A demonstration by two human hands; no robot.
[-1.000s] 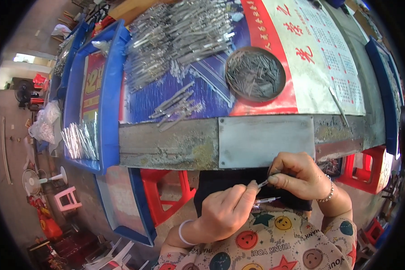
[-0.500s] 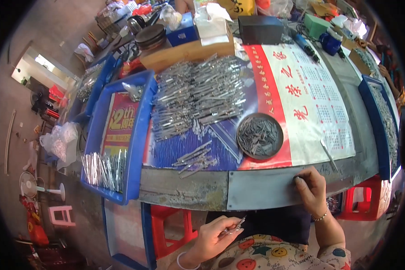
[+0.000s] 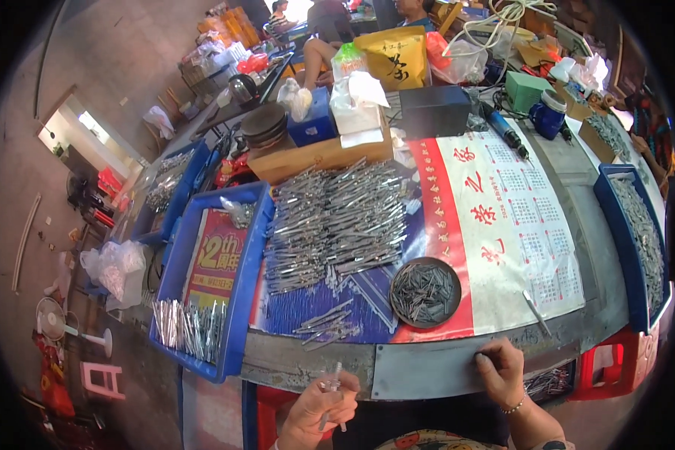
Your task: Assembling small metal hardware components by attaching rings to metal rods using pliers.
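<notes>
My left hand (image 3: 316, 411) is closed around a few slim silvery metal pieces (image 3: 336, 384), which stick out above and below the fingers, at the near edge of the bench. My right hand (image 3: 505, 373) rests at the right end of a flat grey plate (image 3: 427, 371); its fingers are curled together, and whatever may be between them is hidden. Beyond the plate, a round bowl (image 3: 425, 294) holds small dark metal pins. To its left lies a small loose group of silvery metal pieces (image 3: 328, 324), with a large heap of similar pieces (image 3: 336, 217) behind it.
A blue tray (image 3: 236, 315) with upright metal rods stands at the left, another blue tray (image 3: 628, 262) with grey parts at the right. A pen-like tool (image 3: 536, 313) lies on the calendar sheet (image 3: 517, 247). A wooden box (image 3: 307, 156) and a dark box (image 3: 435, 111) stand behind.
The view has tilted upward, so the bench sits lower in the picture. My left hand has come up toward the bench edge, its metal pieces now nearly upright. My right hand stays at the plate.
</notes>
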